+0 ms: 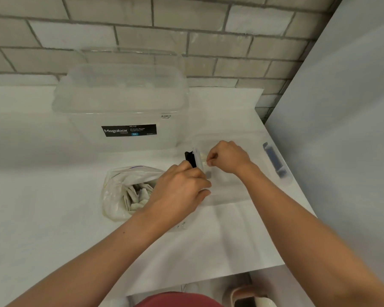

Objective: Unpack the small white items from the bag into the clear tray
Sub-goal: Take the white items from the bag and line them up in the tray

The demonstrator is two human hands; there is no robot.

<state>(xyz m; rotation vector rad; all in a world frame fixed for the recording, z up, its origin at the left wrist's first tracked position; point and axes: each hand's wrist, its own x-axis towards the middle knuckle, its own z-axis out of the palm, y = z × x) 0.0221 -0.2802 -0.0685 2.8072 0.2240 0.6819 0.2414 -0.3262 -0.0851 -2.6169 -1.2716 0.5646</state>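
Small white items (140,196) sit in the open bag (115,191) left of the clear tray (231,189), whose left rim the left hand (180,191) grips, apparently steadying it, while the right hand (228,157) pinches one piece (205,161) above it.

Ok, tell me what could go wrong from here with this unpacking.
1. The right hand pinches a small white item close to the clear tray's left rim. If released there, it might fall outside and be hard to spot on the white sheet.
2. The bag lies open right beside the left hand. A nudge from that hand or forearm could spill its contents.
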